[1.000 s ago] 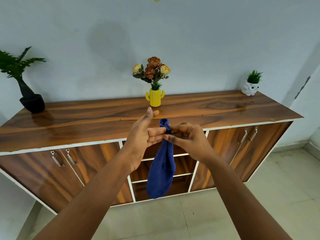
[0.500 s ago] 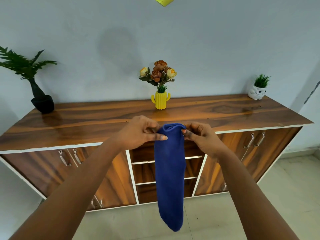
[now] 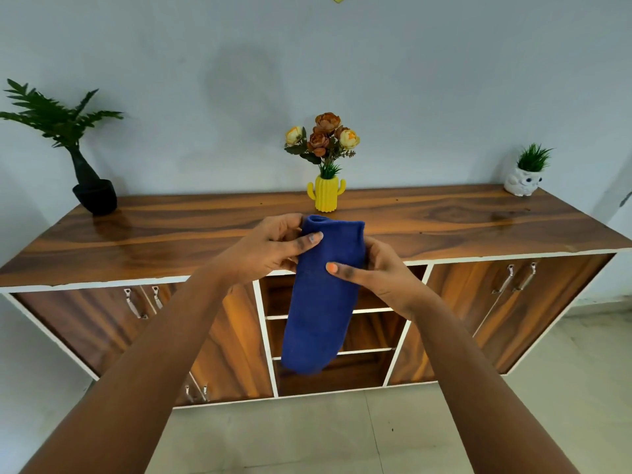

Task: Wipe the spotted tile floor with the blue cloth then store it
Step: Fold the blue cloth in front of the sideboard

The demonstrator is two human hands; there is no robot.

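The blue cloth [image 3: 319,295] hangs folded at frame centre, held in the air in front of the wooden sideboard [image 3: 444,227]. The left hand [image 3: 270,251] pinches its upper left edge with thumb across the front. The right hand [image 3: 372,271] clamps the right side lower down, thumb on the face.

Risk, as judged: only the top is gripped. The lower end hangs loose and could unfold or catch on the white shelf edges [image 3: 372,311] of the open centre bay behind it.

The yellow cactus vase [image 3: 326,196] stands near, just beyond the hands; a forward swing could tip it.

Clearance: the sideboard top lies bare on both sides of the vase, and the tile floor [image 3: 444,432] at lower frame is open
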